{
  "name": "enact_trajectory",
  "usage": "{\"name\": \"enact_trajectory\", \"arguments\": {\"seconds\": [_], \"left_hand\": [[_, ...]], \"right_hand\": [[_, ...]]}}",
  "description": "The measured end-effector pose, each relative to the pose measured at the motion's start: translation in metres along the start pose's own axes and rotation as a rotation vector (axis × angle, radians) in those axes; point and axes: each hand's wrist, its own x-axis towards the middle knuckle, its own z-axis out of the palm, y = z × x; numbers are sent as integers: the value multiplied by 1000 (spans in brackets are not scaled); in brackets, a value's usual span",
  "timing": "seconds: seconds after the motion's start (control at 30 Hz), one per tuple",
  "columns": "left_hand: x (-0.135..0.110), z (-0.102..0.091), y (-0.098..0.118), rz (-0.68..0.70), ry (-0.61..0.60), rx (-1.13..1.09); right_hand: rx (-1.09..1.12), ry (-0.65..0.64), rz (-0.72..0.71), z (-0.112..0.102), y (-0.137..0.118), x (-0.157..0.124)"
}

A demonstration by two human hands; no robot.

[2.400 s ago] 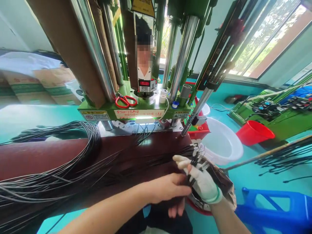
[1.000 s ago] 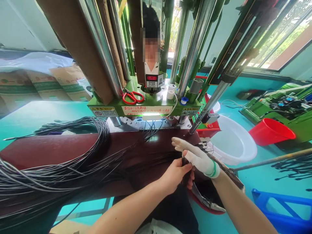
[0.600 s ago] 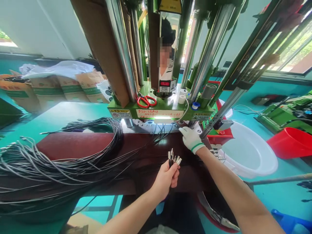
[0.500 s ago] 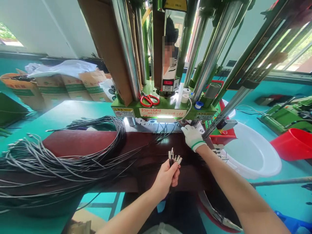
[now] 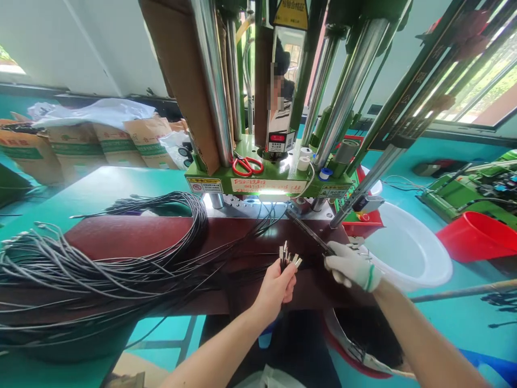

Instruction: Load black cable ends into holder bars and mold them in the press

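Clenching a small bunch of metal-tipped cable ends (image 5: pixel 288 257) in the bare left hand (image 5: pixel 274 293), the person closes the white-gloved right hand (image 5: pixel 353 272) around a thin dark strand (image 5: pixel 311 234), while a far larger heap of black cables (image 5: pixel 81 272) lies across the maroon bench top (image 5: pixel 109 234) before the green moulding press (image 5: pixel 269 180).

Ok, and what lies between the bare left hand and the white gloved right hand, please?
In the head view, loose black cables lie there on the dark red bench top, between the bare left hand and the gloved right hand.
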Motion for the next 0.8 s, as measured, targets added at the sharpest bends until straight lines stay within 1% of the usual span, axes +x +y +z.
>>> {"name": "enact_trajectory", "arguments": {"seconds": [0.07,0.13,0.2,0.27,0.33,0.43,0.67,0.8], "left_hand": [[2,10,2,-41,-21,59],[5,21,4,-78,-62,115],[8,31,5,-99,-95,151],[12,37,5,-110,-104,176],[15,40,4,-114,-101,189],[17,39,2,-119,-84,183],[16,36,-1,-115,-80,171],[17,34,-6,-83,-70,174]], "right_hand": [[471,24,-30,23,7,-17],[869,109,-87,44,11,-24],[1043,197,-147,59,12,-24],[1111,257,-199,66,11,-22],[1141,283,-230,67,9,-21],[1170,314,-215,66,7,-22],[1107,356,-189,65,4,-26],[1082,372,-198,68,4,-25]]}}
